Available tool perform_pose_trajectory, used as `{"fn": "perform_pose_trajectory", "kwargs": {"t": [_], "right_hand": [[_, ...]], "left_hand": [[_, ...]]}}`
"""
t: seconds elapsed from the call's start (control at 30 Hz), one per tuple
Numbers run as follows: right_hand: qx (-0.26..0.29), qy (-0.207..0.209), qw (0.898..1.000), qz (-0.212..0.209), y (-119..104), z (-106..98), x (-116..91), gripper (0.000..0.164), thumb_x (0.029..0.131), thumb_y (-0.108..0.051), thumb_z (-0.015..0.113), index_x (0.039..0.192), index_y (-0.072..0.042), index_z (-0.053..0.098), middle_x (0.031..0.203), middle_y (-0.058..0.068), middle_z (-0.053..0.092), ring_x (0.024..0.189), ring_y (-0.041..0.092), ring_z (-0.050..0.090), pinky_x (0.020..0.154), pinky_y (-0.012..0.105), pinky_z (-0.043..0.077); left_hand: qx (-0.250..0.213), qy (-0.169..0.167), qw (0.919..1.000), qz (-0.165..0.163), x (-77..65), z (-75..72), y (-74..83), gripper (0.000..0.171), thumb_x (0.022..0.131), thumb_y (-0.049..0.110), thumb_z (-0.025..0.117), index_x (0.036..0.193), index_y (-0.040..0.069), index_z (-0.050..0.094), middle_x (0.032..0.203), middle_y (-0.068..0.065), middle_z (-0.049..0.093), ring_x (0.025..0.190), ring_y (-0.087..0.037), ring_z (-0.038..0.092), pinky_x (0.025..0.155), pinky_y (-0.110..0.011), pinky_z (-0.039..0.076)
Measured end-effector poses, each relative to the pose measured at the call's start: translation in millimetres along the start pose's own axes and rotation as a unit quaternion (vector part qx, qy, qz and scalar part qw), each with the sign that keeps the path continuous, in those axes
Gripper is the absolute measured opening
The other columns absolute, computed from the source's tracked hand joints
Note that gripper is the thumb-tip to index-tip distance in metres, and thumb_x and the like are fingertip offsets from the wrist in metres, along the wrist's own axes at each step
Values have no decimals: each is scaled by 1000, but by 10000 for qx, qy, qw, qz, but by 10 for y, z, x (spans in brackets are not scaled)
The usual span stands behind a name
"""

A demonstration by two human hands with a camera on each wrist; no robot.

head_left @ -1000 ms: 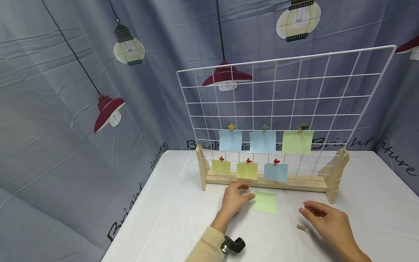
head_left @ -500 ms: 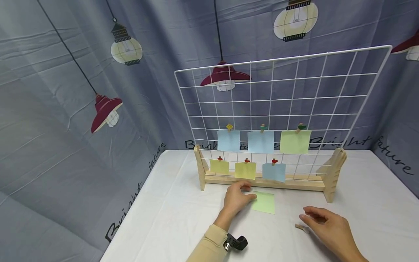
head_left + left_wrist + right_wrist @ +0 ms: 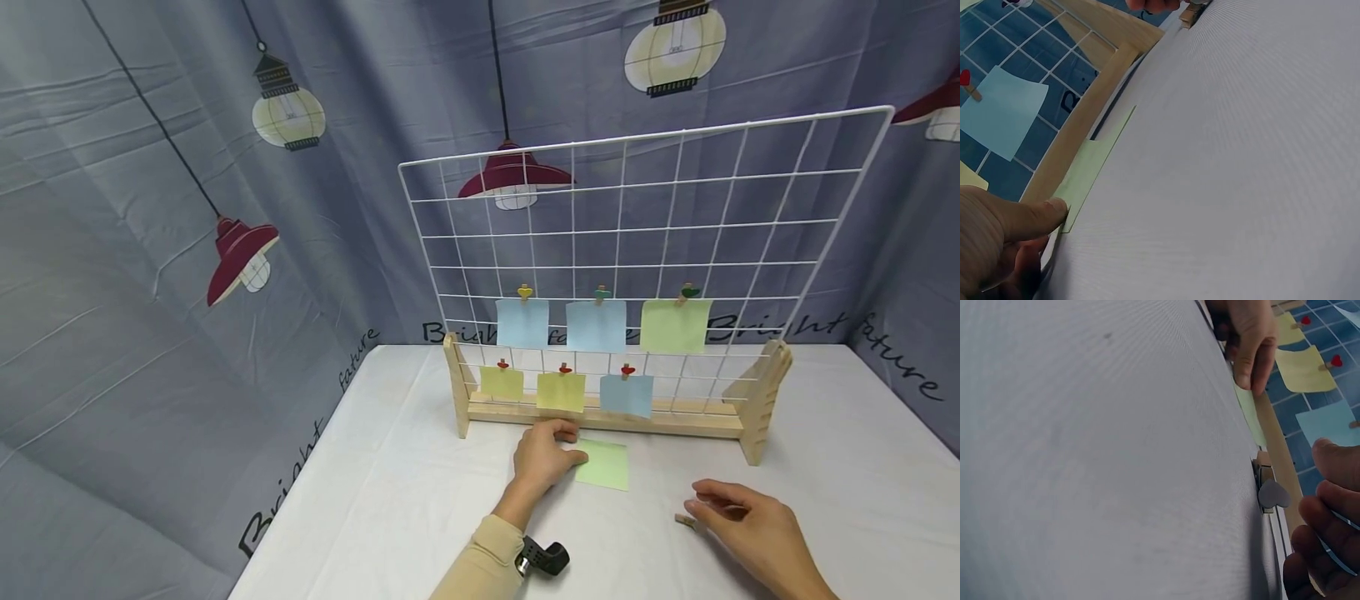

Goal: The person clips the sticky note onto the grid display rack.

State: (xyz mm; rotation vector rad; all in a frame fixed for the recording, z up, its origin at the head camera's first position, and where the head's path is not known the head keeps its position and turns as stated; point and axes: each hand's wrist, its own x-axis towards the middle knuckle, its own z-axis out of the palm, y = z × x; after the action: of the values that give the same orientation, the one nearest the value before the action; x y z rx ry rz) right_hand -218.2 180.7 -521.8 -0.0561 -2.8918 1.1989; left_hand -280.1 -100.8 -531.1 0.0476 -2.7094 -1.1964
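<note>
A light green paper note point(image 3: 603, 465) lies flat on the white table in front of the rack. My left hand point(image 3: 542, 458) is at its left end; in the left wrist view the thumb point(image 3: 1047, 215) touches the paper's edge. Beside my right hand point(image 3: 753, 529) lies a small wooden clothespin point(image 3: 686, 521). A grey heart point(image 3: 1274, 494) decorates that clothespin in the right wrist view. The right fingers are loosely bent, with nothing seen between them, and the thumb is apart from the clothespin there.
Behind the note stands a white wire grid point(image 3: 645, 208) on a wooden base point(image 3: 675, 423). Several blue, yellow and green notes hang there from heart clothespins, including a blue note point(image 3: 627, 396). A patterned curtain point(image 3: 345, 217) surrounds the white table point(image 3: 390, 500).
The left thumb has moved slightly right, onto the green note's edge. My right hand has come down a little closer to the clothespin. The head view has shifted slightly.
</note>
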Motion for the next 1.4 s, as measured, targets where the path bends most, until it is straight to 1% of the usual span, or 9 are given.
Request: {"fn": "perform_pose_trajectory", "kwargs": {"t": [0.1, 0.23, 0.47, 0.53, 0.7, 0.77, 0.97, 1.2, 1.4], "right_hand": [[-12, -246, 9997, -63, -7, -6, 2, 50, 88, -39, 82, 121, -3, 73, 106, 10, 78, 83, 13, 67, 64, 22, 50], [-35, -346, 9994, -82, -6, -9, 12, 53, 87, -41, 82, 122, -2, 73, 108, 11, 79, 84, 14, 69, 66, 25, 51], [-67, -482, 9988, -27, 45, 5, 11, 56, 87, -46, 81, 119, -1, 73, 107, 11, 78, 93, 22, 70, 75, 38, 58], [-85, -507, 9987, -48, 69, 9, 4, 56, 88, -46, 80, 119, 0, 74, 106, 10, 78, 93, 22, 70, 75, 37, 58], [-181, -523, 9983, -166, 110, 21, 1, 52, 87, -43, 82, 116, -1, 75, 103, 8, 78, 88, 16, 69, 68, 26, 53], [-187, -558, 9981, -173, 115, 26, 5, 51, 86, -43, 82, 116, -1, 75, 103, 7, 78, 87, 15, 68, 69, 26, 54], [-179, -737, 9970, -136, 106, 33, 19, 51, 85, -41, 84, 115, -1, 75, 101, 5, 77, 86, 15, 66, 75, 37, 58], [-258, -791, 9964, -165, 108, 27, 28, 45, 86, -37, 83, 113, -1, 76, 101, 4, 76, 86, 14, 64, 70, 29, 54], [-272, -830, 9961, -146, 104, 30, 23, 38, 87, -33, 83, 109, -3, 77, 98, 2, 76, 84, 14, 63, 69, 29, 54]], "left_hand": [[107, 23, 9999, 9, -8, -2, 2, 32, 73, 24, 93, 102, 25, 80, 86, 19, 75, 90, -7, 69, 76, -27, 50], [174, 13, 9998, 26, -12, -2, 11, 29, 75, 25, 92, 102, 26, 81, 84, 20, 74, 85, -5, 67, 72, -26, 49], [126, -8, 9999, 56, -14, 10, 8, 21, 77, 24, 91, 95, 26, 81, 74, 21, 71, 72, 3, 60, 66, -22, 44], [159, 9, 9998, 79, -19, 16, 0, 18, 77, 24, 91, 92, 25, 81, 71, 21, 69, 70, 4, 59, 65, -21, 44], [202, 59, 9997, 155, -33, 19, -15, 12, 78, 25, 90, 85, 25, 80, 67, 20, 67, 66, 4, 56, 64, -21, 43], [203, 72, 9996, 188, -38, 18, -15, 11, 78, 25, 89, 83, 25, 79, 66, 20, 67, 66, 4, 56, 64, -21, 43], [234, 120, 9993, 257, -45, 21, -24, 8, 80, 24, 86, 81, 26, 79, 67, 21, 67, 65, 4, 55, 64, -20, 42], [230, 167, 9989, 360, -64, 16, -33, 10, 83, 24, 84, 77, 27, 77, 65, 21, 64, 62, 4, 52, 62, -21, 40], [230, 187, 9990, 333, -76, 18, -40, 11, 84, 24, 84, 76, 27, 76, 64, 21, 63, 61, 4, 51, 63, -21, 40]]}}
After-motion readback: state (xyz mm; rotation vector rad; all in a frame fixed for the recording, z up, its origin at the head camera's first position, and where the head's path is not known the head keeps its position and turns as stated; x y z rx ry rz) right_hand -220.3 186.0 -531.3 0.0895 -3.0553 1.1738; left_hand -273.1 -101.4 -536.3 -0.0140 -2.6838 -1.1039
